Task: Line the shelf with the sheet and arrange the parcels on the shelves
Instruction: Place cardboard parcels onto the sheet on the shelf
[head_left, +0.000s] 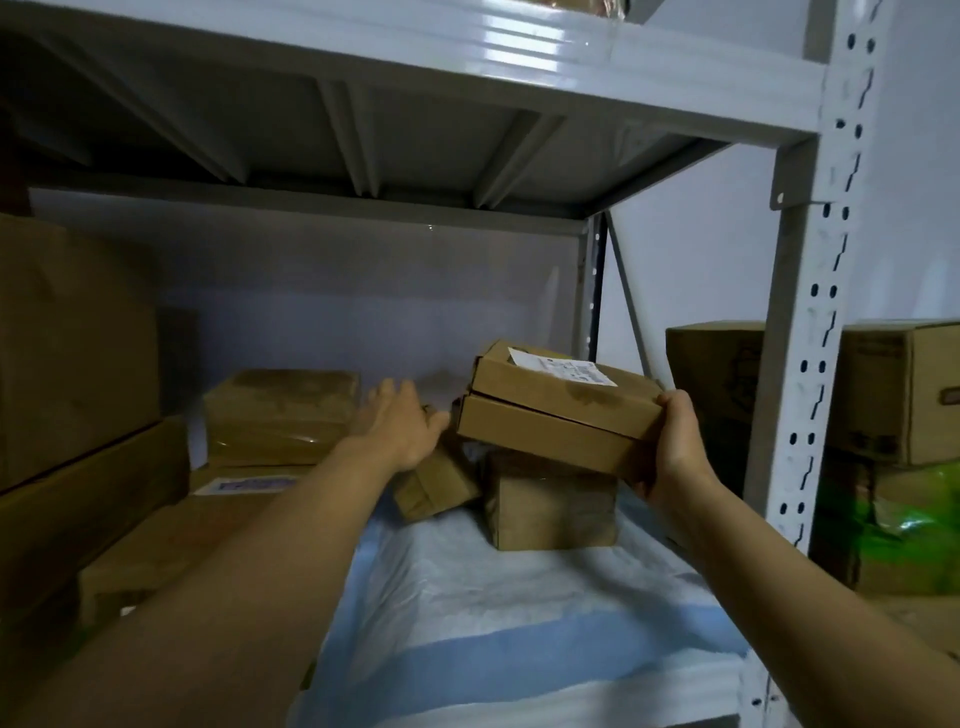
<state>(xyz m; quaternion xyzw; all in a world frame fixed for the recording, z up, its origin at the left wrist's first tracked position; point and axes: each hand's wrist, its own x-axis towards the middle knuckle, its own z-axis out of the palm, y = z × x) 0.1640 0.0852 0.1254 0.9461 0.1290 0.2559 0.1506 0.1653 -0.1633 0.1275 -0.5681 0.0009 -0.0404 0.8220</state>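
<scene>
A pale blue and white sheet (519, 613) covers the right part of the shelf. My right hand (675, 452) grips the near right corner of two flat brown parcels (550, 410) stacked together, the upper one with a white label. They hang tilted just above a squat brown parcel (550, 504) that stands on the sheet. My left hand (405, 426) reaches forward with its fingers spread, above a small tilted parcel (436, 483) and next to the stack's left end. I cannot tell whether it touches either.
Large cartons (72, 364) stack up at the far left, with taped parcels (280, 415) and a labelled flat one (249, 486) beside them. The white perforated upright (810, 364) stands at the right, more boxes (898, 389) and a green bag (909, 540) beyond it. The upper shelf (415, 130) hangs overhead.
</scene>
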